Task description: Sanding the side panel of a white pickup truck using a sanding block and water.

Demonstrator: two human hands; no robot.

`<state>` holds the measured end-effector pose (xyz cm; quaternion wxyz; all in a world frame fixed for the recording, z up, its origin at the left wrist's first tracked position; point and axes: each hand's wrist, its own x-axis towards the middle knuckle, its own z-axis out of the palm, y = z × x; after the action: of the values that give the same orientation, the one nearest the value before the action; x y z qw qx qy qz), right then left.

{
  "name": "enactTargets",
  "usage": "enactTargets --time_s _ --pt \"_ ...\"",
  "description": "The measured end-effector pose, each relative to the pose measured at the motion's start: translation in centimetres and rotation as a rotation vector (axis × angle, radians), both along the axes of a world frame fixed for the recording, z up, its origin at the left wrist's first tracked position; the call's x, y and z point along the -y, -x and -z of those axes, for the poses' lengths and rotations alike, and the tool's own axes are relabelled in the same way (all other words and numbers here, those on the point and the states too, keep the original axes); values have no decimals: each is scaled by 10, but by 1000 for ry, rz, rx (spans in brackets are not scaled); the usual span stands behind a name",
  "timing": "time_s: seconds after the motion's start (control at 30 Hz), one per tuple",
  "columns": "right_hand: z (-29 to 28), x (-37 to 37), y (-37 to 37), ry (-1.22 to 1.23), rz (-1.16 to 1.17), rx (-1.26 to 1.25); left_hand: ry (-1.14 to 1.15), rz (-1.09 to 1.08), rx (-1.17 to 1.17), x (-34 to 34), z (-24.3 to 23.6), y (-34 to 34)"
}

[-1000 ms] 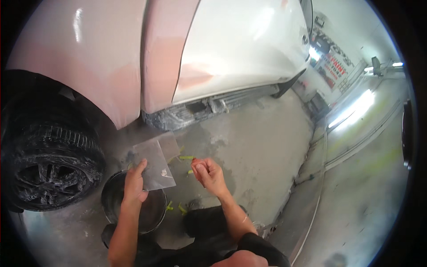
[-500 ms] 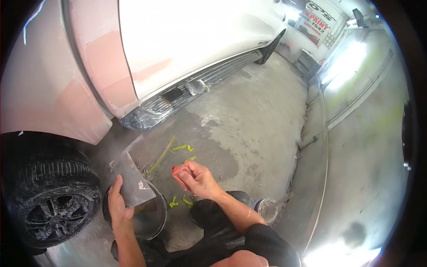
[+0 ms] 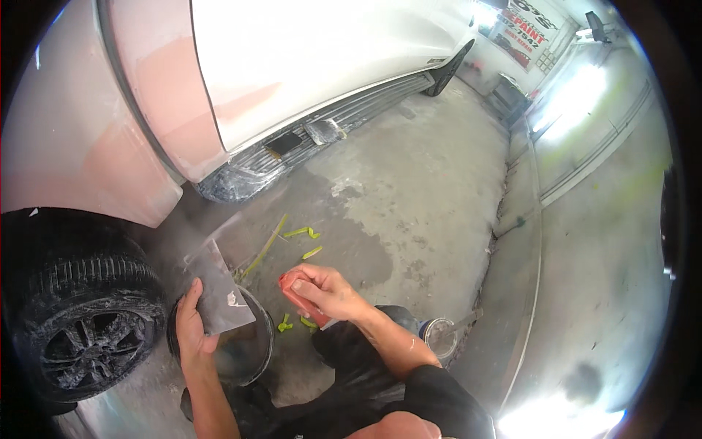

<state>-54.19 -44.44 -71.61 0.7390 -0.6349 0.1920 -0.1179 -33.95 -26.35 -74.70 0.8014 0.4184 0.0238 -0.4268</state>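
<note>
In my left hand (image 3: 193, 329) is a flat, thin greyish sheet (image 3: 216, 278), its thumb and fingers closed at the lower left edge. A small pale dab (image 3: 232, 298) sits near the sheet's right edge. My right hand (image 3: 330, 294) is wrapped round a red, flattened tube (image 3: 307, 307), just right of the sheet and apart from it. The tube's upper end points toward the sheet, and its lower end shows below the fingers. Beneath the sheet stands a dark bucket (image 3: 272, 340), partly hidden by it and my left hand.
A tyre and wheel (image 3: 99, 340) are at the left, below pink-patched body panels (image 3: 139, 172). Two flat pads (image 3: 284, 143) lie on the vehicle's running board (image 3: 365, 110). Yellow-green tape scraps (image 3: 265, 247) litter the concrete floor. An open can (image 3: 441, 338) stands right of my knee.
My right hand has turned, so more of the red tube shows below its fingers. The sheet and my left hand stay nearly in place.
</note>
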Motion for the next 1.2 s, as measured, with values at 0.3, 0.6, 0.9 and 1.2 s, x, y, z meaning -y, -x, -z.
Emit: enactTargets --time_s 0.3,0.6,0.9,1.2 --pt "1 -3 2 -117 -41 17 -155 101 61 14 -30 4" --pt "15 -17 -7 -60 -250 -28 -250 284 183 -2 -21 4" --pt "29 -21 1 -172 -263 1 -205 371 295 -4 -23 3" --pt "37 -28 -8 -183 -206 25 -150 395 349 -1 -13 5"
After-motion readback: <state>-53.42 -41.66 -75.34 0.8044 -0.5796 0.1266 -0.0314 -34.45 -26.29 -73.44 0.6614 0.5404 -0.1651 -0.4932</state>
